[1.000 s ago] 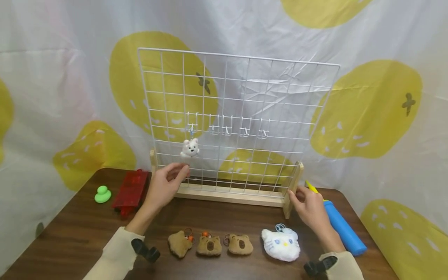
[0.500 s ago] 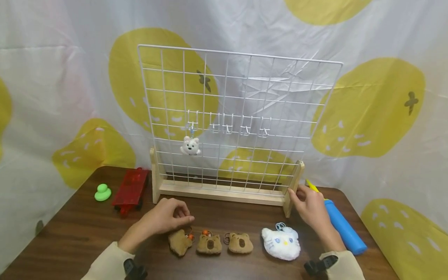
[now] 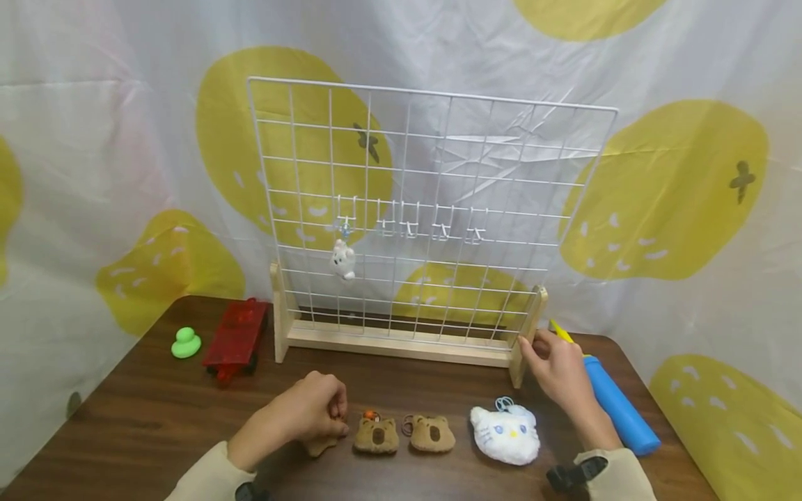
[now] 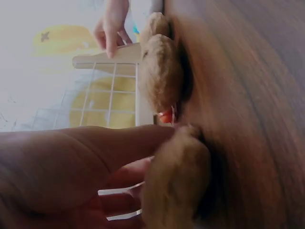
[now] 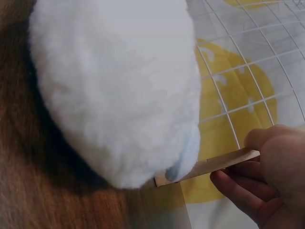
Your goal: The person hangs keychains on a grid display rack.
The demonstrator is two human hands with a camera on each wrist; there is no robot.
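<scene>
My left hand (image 3: 313,409) reaches down over the leftmost brown plush keychain (image 3: 321,446), thumb and fingers pinching its upper part where the cord is. In the left wrist view the thumb lies across that plush (image 4: 178,179) and the fingers pass behind it. My right hand (image 3: 560,370) grips the right wooden upright (image 3: 534,320) of a white wire grid rack, thumb on one face and fingers on the other. A small white plush keychain (image 3: 343,261) hangs from the leftmost of several white hooks (image 3: 410,228) on the grid.
Two brown bear-face plush keychains (image 3: 376,436) and a white plush cat face (image 3: 506,437) lie along the front. Right of the rack is a blue tube (image 3: 620,407) with a yellow tip. A red toy cart (image 3: 234,341) and a green toy (image 3: 185,343) stand left.
My left hand has come down from below the hanging plush to the leftmost brown plush and taken hold of it. The hanging plush has swung and turned. My right hand stays on the upright.
</scene>
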